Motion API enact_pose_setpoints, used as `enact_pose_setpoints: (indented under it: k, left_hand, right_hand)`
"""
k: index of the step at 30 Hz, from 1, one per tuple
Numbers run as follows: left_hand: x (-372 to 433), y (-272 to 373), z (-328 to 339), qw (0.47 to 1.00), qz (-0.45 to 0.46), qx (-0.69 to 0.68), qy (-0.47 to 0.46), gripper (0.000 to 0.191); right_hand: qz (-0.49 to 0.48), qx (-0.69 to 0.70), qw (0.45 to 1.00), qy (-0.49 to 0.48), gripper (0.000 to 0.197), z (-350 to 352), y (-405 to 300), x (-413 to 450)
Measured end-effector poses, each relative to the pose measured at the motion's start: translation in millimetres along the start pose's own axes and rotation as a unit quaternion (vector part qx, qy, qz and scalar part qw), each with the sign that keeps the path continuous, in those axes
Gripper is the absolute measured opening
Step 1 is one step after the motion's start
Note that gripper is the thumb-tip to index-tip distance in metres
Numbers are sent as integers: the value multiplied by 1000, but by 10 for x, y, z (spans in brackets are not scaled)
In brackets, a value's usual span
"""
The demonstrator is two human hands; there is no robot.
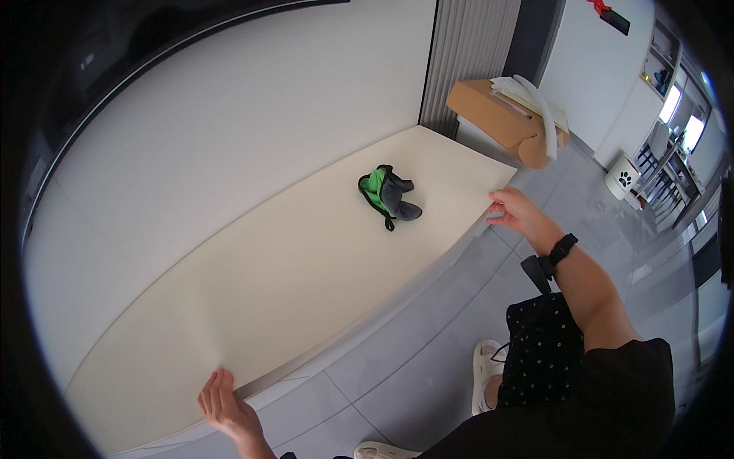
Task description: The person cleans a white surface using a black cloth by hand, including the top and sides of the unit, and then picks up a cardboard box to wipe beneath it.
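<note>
A long cream mat (298, 258) covers the top of a low cabinet along the wall. At its front edge, lower left, my left hand (221, 401) rests with fingertips on top; whether the thumb is under the edge is hidden. My right hand (507, 209) pinches the mat's front edge near the right corner between thumb and fingers. On the mat, toward the right, lies a crumpled green and grey cloth (391, 195) with black edging and a small loop. It touches neither hand.
Beyond the mat's right end, an open cardboard box (493, 115) holds papers and a white foam tube (539, 109). A white bin with a paw print (622, 177) stands farther right on the tiled floor. A dark screen (103, 69) hangs at upper left.
</note>
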State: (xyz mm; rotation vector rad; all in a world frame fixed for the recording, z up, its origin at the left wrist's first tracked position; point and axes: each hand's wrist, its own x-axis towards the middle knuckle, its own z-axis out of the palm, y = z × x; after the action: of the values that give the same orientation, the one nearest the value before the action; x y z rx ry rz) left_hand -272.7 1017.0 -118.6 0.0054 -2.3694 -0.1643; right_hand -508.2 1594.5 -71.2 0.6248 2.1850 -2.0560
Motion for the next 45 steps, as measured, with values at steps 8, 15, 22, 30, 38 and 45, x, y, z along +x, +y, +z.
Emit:
enact_pose_setpoints:
  k: [8,15,22,30,38,45]
  left_hand:
    - [30,42,17,996,-11,7,92,22]
    - [130,-20,-48,995,-9,5,96,19]
    - [249,-36,-85,993,-18,6,112,31]
    - [384,-42,-59,995,-25,-1,101,31]
    - [412,-62,19,996,-34,-6,77,33]
    - [325,-164,66,998,-21,-2,63,29]
  right_hand:
    - [-54,121,991,-29,28,49,-87,-90]
    - [-66,149,984,-76,28,-43,-21,-106]
    - [-73,174,978,-92,34,-35,3,-86]
    - [-5,220,972,-84,44,-31,51,18]
    - [32,187,980,-63,48,-79,61,49]
    - [69,109,991,-19,48,-150,73,96]
